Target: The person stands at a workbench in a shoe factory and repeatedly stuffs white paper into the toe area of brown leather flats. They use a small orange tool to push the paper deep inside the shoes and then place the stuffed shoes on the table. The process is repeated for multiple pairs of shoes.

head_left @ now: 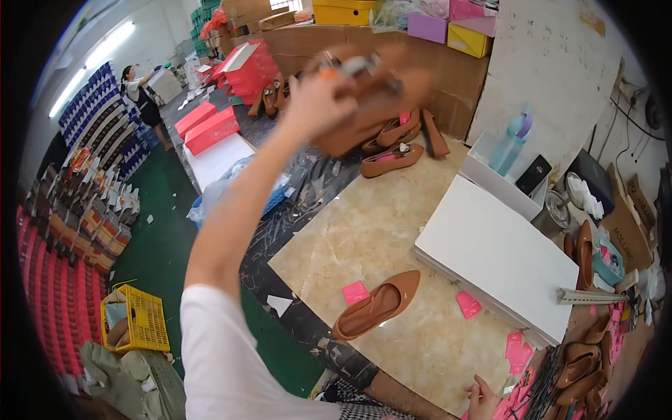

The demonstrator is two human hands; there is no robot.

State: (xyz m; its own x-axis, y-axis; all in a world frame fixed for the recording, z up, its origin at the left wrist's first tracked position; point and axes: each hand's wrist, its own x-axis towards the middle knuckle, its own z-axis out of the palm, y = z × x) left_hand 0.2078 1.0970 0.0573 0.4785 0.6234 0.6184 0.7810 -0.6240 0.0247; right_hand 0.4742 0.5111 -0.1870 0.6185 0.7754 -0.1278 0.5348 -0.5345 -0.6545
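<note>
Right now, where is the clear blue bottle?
In the head view, toward the upper right, the blue bottle is in the open white box, just left of a dark flat object and beyond the white stack.

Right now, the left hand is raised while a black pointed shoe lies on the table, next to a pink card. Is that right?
The pointed shoe is brown, not black, as the head view shows. It lies on the table next to a pink card, with the left hand raised.
</note>
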